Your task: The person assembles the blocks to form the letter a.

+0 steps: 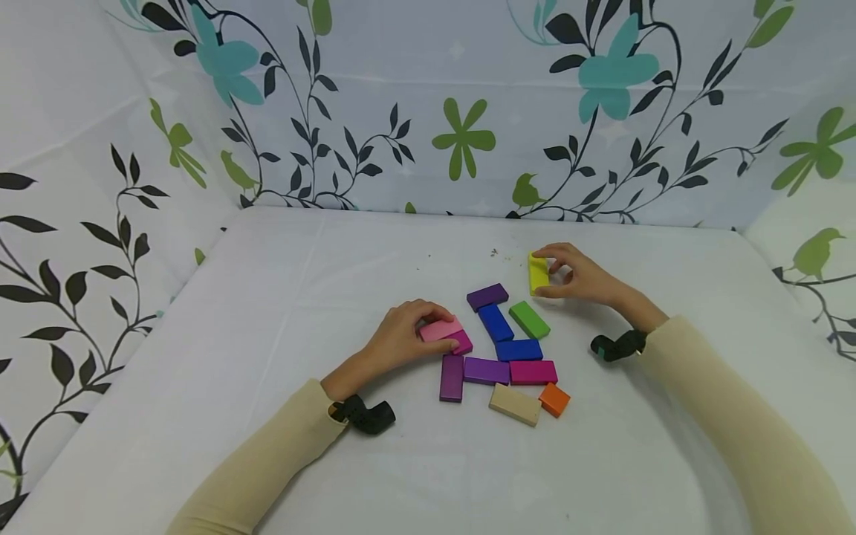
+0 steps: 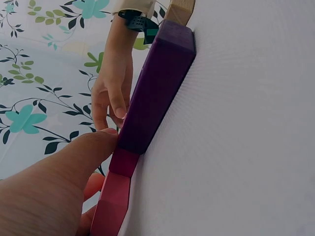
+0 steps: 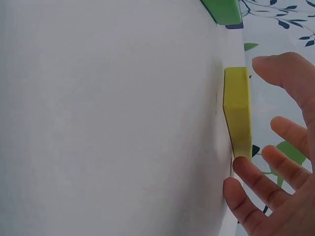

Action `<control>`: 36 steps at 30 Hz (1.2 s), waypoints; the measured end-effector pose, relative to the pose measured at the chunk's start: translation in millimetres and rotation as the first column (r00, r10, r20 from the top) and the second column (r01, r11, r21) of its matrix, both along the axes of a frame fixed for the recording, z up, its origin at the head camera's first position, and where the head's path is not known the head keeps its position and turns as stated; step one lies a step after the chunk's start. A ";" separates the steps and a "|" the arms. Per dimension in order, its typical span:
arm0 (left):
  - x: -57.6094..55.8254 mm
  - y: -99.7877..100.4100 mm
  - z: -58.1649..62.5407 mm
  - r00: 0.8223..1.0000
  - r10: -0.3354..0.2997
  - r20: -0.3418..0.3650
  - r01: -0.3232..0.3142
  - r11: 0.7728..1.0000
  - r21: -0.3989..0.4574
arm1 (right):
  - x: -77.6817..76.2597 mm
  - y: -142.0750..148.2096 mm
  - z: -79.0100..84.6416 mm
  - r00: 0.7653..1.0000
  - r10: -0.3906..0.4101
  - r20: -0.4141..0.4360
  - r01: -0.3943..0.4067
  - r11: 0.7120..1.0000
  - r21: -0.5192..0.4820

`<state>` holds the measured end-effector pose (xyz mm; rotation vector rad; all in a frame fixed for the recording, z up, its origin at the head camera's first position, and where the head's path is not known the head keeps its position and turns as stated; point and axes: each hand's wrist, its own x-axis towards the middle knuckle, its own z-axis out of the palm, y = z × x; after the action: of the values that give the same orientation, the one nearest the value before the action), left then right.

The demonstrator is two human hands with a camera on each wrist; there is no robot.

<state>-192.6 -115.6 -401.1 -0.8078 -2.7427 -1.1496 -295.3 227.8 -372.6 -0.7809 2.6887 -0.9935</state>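
In the head view my left hand [image 1: 401, 334] grips a light pink block [image 1: 440, 329], fingers over its far side. Its thumb lies across a magenta block [image 1: 461, 342] that touches the pink one. A dark purple block [image 2: 157, 88] stands close to the thumb tip in the left wrist view. My right hand [image 1: 580, 279] is spread around a yellow block [image 1: 538, 273] at the back right of the group. In the right wrist view its fingertips reach one end of the yellow block, while a small gap shows between thumb and block.
Between the hands lie a purple block [image 1: 487, 296], blue blocks [image 1: 518, 350] and a green block [image 1: 530, 319]. Nearer are a violet block [image 1: 486, 370], a crimson block [image 1: 533, 372], a beige block [image 1: 515, 405] and an orange block [image 1: 554, 400]. Patterned cloth [image 1: 461, 44] rises behind the white table.
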 end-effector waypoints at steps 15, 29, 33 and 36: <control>-1.8 -0.9 -2.5 1.000 0.010 0.004 -0.010 1.000 -0.002 | 15.1 -2.1 -1.5 0.993 0.002 -0.116 -0.014 0.995 -0.098; -2.5 -0.1 -3.8 1.000 0.004 -0.004 -0.004 1.000 0.000 | 33.0 -7.1 -3.5 0.993 0.065 -0.097 -0.081 0.982 -0.170; -3.2 0.0 -4.8 1.000 0.002 -0.008 -0.002 1.000 -0.001 | 35.3 -6.1 -6.6 0.991 0.112 -0.075 -0.125 0.974 -0.188; -3.5 0.0 -4.9 1.000 0.003 -0.005 -0.003 1.000 -0.002 | 37.2 -4.9 -8.9 0.988 0.147 -0.052 -0.154 0.969 -0.191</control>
<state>-196.1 -115.6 -406.0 -0.8057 -2.7405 -1.1421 -258.1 222.9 -381.5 -1.0333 2.5435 -1.2270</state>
